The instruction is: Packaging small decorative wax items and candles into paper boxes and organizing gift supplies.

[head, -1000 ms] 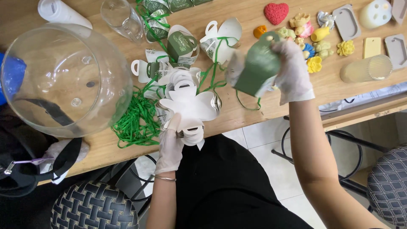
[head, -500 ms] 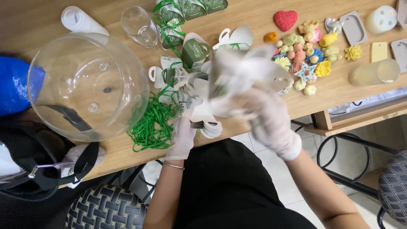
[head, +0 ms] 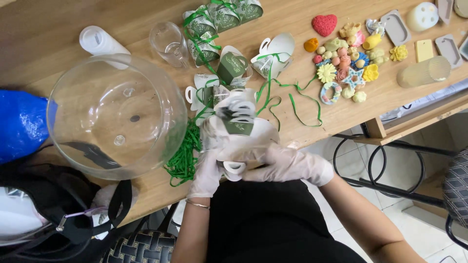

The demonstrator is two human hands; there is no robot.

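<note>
Fingers (head: 222, 129) of both gloved hands are clamped on a white-and-green paper favour box (head: 240, 127) held just above the near edge of the counter (head: 58, 29); half a second ago the box was lifted and blurred in the right hand, and a second ago that hand held a green piece up to the right while the left steadied a white petal-shaped blank. Now the two have come together at the counter's edge, which suggests the green insert has been seated in the white wrap and the folding is being closed. The left hand (head: 208, 168) grips the box from its left side and underneath, the right hand (head: 287, 164) curls round its lower front. It looks like a small green cube with pale leaf print, wrapped by white scalloped flaps with slotted tabs standing at the top. Just beside it lies a tangle of green ribbon (head: 184, 156), and beyond it several more folded boxes (head: 229, 68) with ribbon trailing. To the left stands a large clear glass bowl (head: 117, 117), a glass tumbler (head: 168, 43) behind it. Farther right lie coloured moulded soaps (head: 341, 63) and a red heart (head: 324, 24).
</note>
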